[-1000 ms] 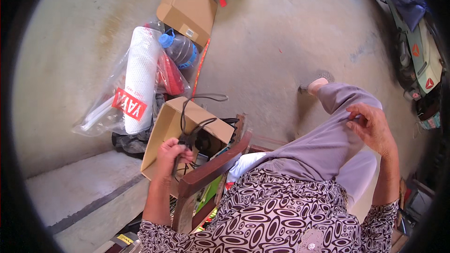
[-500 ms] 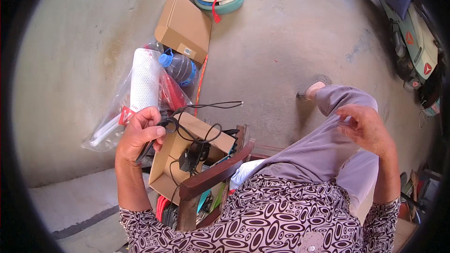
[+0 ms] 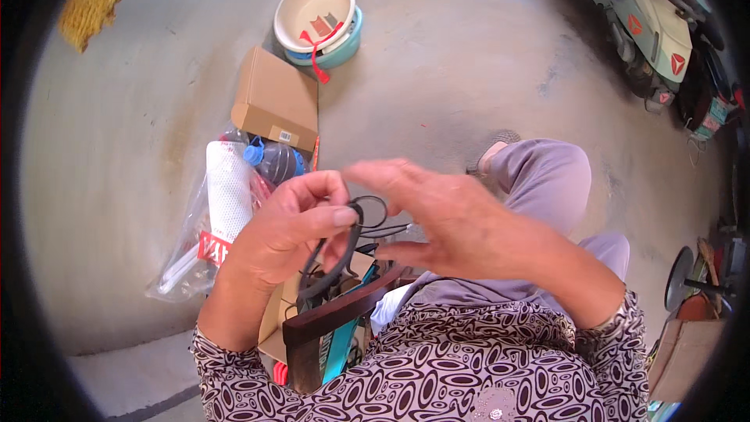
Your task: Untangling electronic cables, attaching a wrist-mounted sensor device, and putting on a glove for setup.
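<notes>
A bare grey concrete floor (image 3: 469, 55) fills the head view, stained in places and bending toward the rim. At the top sit stacked plastic basins (image 3: 319, 19), cream over teal, with a red strip hanging over the edge. Just below them lies a closed brown cardboard box (image 3: 275, 105). Nearer the person a clear plastic bag (image 3: 207, 227) holds a white roll and a bottle with a blue cap (image 3: 272, 160). A woven yellow mat (image 3: 87, 8) shows at the upper left, and a parked scooter (image 3: 656, 23) stands along the upper right edge.

The person sits, in a patterned brown and white top and grey trousers, with one foot on the floor ahead. The left hand (image 3: 289, 230) is closed around a black cable (image 3: 344, 242), thumb pressed on top, gripping a looped bundle of it; the loops hang down toward an open cardboard box (image 3: 281, 316) beside the person's knee. The right hand (image 3: 461, 223) is open, fingers spread and slightly blurred, its fingertips at the thin loop of cable that sticks out from the left hand's grip; whether it pinches the cable cannot be told. A dark wooden chair arm (image 3: 344, 312) crosses just below the hands, in front of the open box.
</notes>
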A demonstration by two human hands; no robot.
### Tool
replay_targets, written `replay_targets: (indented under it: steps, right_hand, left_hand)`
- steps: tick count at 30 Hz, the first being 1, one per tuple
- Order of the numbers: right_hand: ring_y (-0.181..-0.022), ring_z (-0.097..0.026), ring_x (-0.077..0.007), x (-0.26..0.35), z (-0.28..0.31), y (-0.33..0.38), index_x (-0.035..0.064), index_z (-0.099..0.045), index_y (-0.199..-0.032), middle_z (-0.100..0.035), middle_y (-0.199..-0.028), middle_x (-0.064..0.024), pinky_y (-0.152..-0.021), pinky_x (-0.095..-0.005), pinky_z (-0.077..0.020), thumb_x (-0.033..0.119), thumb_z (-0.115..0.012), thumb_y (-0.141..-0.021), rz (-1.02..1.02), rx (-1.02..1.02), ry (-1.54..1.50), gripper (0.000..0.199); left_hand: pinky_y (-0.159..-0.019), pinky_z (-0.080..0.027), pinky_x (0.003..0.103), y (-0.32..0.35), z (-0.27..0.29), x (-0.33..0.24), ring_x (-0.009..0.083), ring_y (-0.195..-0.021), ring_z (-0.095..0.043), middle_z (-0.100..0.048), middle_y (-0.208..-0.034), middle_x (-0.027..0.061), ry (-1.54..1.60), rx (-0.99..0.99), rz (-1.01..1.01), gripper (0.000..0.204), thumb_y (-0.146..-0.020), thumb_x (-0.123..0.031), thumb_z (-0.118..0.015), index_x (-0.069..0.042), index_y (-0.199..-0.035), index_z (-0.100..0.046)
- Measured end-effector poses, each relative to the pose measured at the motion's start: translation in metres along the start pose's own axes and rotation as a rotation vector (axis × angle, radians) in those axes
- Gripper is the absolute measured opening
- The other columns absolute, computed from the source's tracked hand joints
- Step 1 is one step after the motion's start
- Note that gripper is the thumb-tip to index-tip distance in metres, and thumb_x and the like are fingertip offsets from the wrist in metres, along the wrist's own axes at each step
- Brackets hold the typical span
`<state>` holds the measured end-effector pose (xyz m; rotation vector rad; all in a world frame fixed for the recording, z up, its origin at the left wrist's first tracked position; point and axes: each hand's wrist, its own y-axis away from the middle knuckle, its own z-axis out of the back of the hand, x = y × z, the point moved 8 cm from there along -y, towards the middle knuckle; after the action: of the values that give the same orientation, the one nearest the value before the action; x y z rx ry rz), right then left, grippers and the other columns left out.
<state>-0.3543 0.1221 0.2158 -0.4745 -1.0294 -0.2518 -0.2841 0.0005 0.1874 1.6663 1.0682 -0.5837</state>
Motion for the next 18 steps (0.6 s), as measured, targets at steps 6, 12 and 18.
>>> replay_targets:
  steps: [6, 12, 18]
  right_hand:
    - [-0.082, -0.061, -0.0103, -0.051, -0.017, 0.019, 0.0033, -0.059, -0.114, -0.061, -0.091, -0.0069, -0.072, -0.0275, -0.0513, 0.006, -0.065, -0.089, -0.253, 0.115, -0.378, 0.025]
    - [-0.094, -0.06, -0.007, -0.068, -0.026, 0.026, 0.0005, -0.059, -0.115, -0.063, -0.098, -0.002, -0.083, -0.0239, -0.0507, 0.002, -0.061, -0.093, -0.38, 0.061, -0.885, 0.022]
    - [-0.1, -0.061, -0.01, -0.041, -0.061, -0.015, -0.0022, -0.059, -0.116, -0.064, -0.106, -0.0044, -0.089, -0.0257, -0.0501, 0.0, -0.059, -0.094, -0.188, 0.189, -0.76, 0.022]
  left_hand:
    - [-0.055, -0.052, 0.022, -0.019, 0.008, 0.003, 0.012, -0.059, -0.063, -0.066, -0.075, 0.006, -0.137, -0.008, -0.003, 0.018, -0.095, -0.024, -0.062, -0.007, -0.091, -0.057]
    - [-0.062, -0.049, 0.021, 0.015, 0.121, 0.08, 0.0062, -0.068, -0.06, -0.064, -0.076, 0.0006, -0.51, -0.175, 0.097, 0.013, -0.093, -0.018, -0.064, -0.005, -0.094, -0.06]
    - [-0.061, -0.047, 0.022, 0.063, 0.172, 0.16, 0.0051, -0.069, -0.058, -0.063, -0.076, -0.0005, -0.487, -0.298, 0.213, 0.009, -0.089, -0.01, -0.066, -0.002, -0.092, -0.063]
